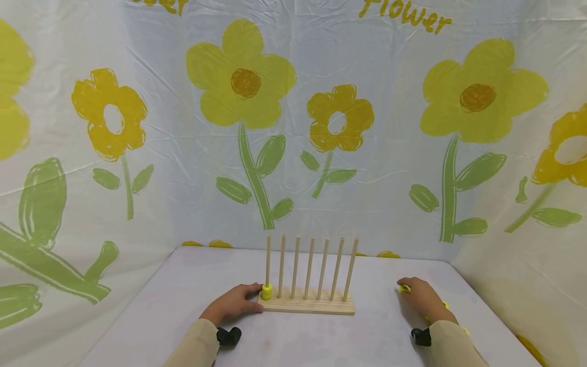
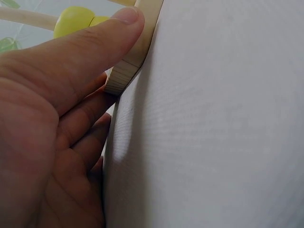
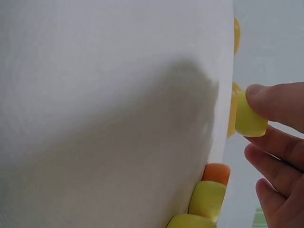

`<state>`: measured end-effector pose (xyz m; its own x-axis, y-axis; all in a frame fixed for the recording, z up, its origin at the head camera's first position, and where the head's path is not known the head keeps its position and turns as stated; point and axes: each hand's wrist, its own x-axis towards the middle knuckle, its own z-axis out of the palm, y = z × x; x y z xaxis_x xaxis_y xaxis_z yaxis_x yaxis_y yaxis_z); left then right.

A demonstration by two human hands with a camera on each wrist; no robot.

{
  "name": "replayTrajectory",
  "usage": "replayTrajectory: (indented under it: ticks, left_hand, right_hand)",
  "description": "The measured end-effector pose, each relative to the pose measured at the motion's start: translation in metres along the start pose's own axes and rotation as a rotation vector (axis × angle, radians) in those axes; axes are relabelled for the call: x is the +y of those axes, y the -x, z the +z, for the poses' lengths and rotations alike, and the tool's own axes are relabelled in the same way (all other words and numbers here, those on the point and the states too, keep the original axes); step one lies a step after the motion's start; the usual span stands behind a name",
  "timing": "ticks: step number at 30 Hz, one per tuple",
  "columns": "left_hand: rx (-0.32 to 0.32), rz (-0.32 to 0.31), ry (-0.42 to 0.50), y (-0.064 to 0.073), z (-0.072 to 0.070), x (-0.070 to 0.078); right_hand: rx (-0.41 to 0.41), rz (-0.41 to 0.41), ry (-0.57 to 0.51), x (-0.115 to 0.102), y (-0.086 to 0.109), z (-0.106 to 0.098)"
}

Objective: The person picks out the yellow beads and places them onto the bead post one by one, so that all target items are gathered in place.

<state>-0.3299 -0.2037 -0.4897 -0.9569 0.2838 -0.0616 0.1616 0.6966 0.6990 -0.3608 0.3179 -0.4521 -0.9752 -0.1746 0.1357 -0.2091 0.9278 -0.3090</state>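
Note:
A wooden peg stand (image 1: 308, 307) with a row of several upright rods stands on the table. Its leftmost rod carries two yellow beads (image 1: 267, 292) at the bottom. My left hand (image 1: 235, 304) grips the left end of the base; in the left wrist view the thumb (image 2: 90, 52) lies along the front side and partly covers the beads. To the right of the stand, my right hand (image 1: 424, 298) is raised above the table. Between thumb and finger it pinches a yellow bead (image 3: 251, 118), clear of the tabletop in the right wrist view.
Beneath the right hand and forearm lie more beads, among them an orange bead (image 3: 217, 174) and a yellow bead (image 3: 207, 199). The white table (image 1: 357, 336) meets a flower-printed curtain (image 1: 385, 204) at the back and sides.

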Motion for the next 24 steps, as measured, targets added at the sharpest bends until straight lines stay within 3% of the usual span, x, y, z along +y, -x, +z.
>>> replayTrajectory:
  ticks: [15, 24]
  left_hand:
    - [0.017, 0.044, -0.034, -0.001, -0.002, -0.002]
    - [0.02, 0.033, -0.025, 0.001, -0.002, 0.0]
  right_hand:
    - [-0.007, 0.025, -0.102, -0.026, 0.0, 0.0]
    - [0.009, -0.027, -0.089, -0.045, 0.002, -0.001]
